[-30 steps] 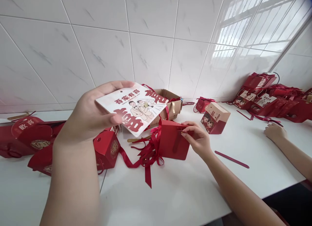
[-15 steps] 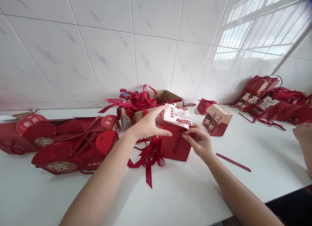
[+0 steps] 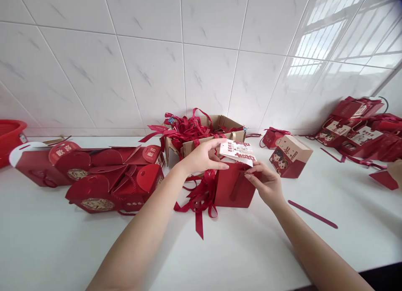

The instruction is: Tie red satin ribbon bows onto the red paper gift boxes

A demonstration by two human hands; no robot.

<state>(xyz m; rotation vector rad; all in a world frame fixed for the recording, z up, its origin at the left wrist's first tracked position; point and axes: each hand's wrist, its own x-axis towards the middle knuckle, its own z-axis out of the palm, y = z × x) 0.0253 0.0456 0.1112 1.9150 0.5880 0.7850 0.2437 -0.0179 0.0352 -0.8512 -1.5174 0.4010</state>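
A red gift box (image 3: 230, 194) stands upright on the table in front of me, with a white printed card (image 3: 237, 150) lying tilted over its top. My left hand (image 3: 205, 159) is curved around the upper left of the box, fingers behind the card's edge and thumb in front. With thumb and forefinger, my right hand (image 3: 265, 182) pinches a thin dark ribbon end at the box's upper right; its tip is hardly visible. Just left of the box lies a heap of red ribbons (image 3: 201, 194).
Behind is a cardboard box (image 3: 188, 148) full of red ribbons. Folded red boxes (image 3: 97, 194) stand left, beside a red basket (image 3: 11, 136). A red-and-beige box (image 3: 290, 157) and a loose strip (image 3: 312, 214) are right. Another person's hand (image 3: 395, 171) touches a red piece near piled boxes (image 3: 358, 132).
The view has swung left, bringing the red basket into sight. Both my hands keep nearly the same hold at the box. The other person's hand now has a red piece by it.
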